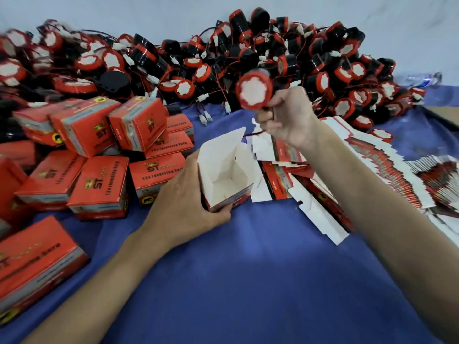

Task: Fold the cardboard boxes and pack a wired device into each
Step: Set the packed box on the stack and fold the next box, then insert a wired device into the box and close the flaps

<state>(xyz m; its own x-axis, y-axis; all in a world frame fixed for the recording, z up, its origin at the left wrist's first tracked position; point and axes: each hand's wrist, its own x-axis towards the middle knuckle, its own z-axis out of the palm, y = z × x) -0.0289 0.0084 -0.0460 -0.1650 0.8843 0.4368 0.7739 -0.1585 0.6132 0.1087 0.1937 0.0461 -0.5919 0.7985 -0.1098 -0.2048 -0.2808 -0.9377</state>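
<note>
Blue cloth (248,281) covers the work surface, both forearms reaching in over it. Nearest, lower left, one closed red box (32,264) lies flat at the frame edge. Left hand (188,204) grips the open box (226,175) from its left side, fingers curled under the bottom edge, thumb on the side wall; box stands upright on the cloth, top flaps up, white inside showing. Left of it, pile of closed red boxes (99,184), printed sides up, some stacked. Right of it, fanned flat box blanks (372,170), red and white, overlapping in rows. Right hand (285,117) is raised above and behind the open box, fingers curled, pinching a wired device (253,91) at its lower edge; red-rimmed white face points at the camera. Thin red-black wire (253,133) trails under the hand near the box flap. Behind, big heap of same devices (223,50), black bodies, tangled wires, white plugs. Pale wall (124,11) at back.
</note>
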